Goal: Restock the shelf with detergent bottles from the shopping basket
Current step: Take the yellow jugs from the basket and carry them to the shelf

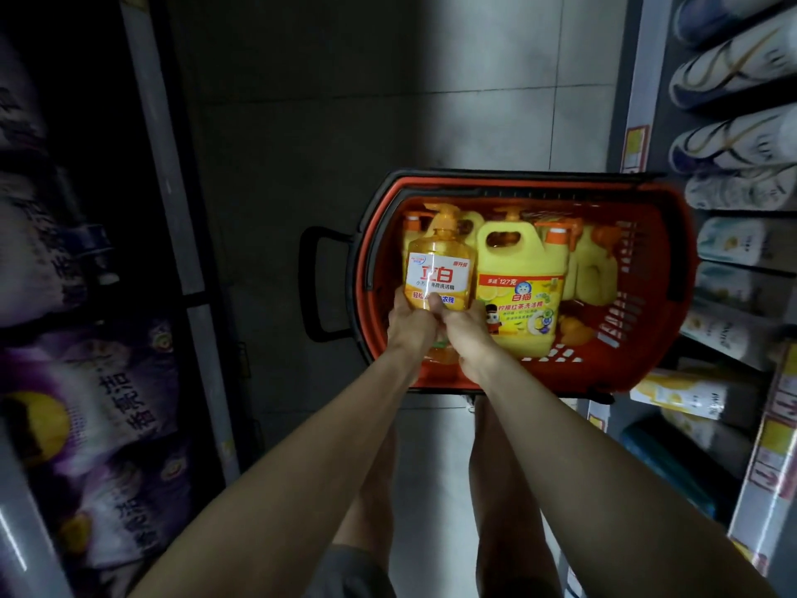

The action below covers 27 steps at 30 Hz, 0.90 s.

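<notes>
A red shopping basket (647,364) stands on the floor ahead of me. Both my hands hold an amber pump bottle of detergent (437,265) over its left side. My left hand (409,323) grips the bottle's base from the left and my right hand (468,334) grips it from the right. A big yellow jug with an orange cap (517,291) stands right beside it in the basket. More yellow pump bottles (593,269) stand behind the jug, partly hidden.
The basket's black handle (317,282) sticks out to the left. Shelves with rolled, patterned packs (733,140) line the right side. A dark shelf with purple bags (108,390) runs along the left. Grey tiled floor (388,101) lies between them.
</notes>
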{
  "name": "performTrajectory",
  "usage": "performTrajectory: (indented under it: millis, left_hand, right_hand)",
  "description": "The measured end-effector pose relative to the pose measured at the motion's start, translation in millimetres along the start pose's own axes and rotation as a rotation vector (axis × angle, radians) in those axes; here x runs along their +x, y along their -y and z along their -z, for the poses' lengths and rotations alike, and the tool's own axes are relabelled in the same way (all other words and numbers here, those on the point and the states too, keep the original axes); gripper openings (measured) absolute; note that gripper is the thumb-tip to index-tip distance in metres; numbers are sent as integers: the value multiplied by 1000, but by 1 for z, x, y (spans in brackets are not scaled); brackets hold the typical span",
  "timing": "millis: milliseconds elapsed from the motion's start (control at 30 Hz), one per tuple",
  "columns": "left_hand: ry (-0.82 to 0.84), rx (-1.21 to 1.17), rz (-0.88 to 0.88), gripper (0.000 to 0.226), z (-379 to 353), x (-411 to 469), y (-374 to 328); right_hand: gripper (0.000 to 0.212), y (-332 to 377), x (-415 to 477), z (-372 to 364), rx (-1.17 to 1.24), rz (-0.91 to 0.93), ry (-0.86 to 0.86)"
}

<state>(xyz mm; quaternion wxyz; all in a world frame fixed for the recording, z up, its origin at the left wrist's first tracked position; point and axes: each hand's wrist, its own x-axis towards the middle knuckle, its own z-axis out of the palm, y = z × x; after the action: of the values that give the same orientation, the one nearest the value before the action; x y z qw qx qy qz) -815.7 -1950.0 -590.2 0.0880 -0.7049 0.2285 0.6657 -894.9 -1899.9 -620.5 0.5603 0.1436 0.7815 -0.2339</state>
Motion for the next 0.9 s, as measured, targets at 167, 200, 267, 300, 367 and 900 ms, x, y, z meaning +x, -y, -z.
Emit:
performTrajectory:
  millis: [167,200,267,300,367,900]
  left_hand:
    - [140,-3,-51,72,2,-41,0]
    - [152,-5,-60,73,2,-49,0]
    - [167,-16,-83,76,3,-68,0]
    - [174,-19,-100,77,4,-79,0]
    - [172,-56,-110,81,9,-104,-2]
    - [367,-324,-430,54,59,-334,-113]
  right_hand:
    - [59,10,-29,27,99,-47,102]
    - [63,12,-36,33,83,-39,120]
    - [82,17,-49,49,24,-7,140]
    - [97,21,-58,56,-2,13,151]
    - [118,29,-74,70,-27,47,172]
    - [135,121,-311,133,92,430,345]
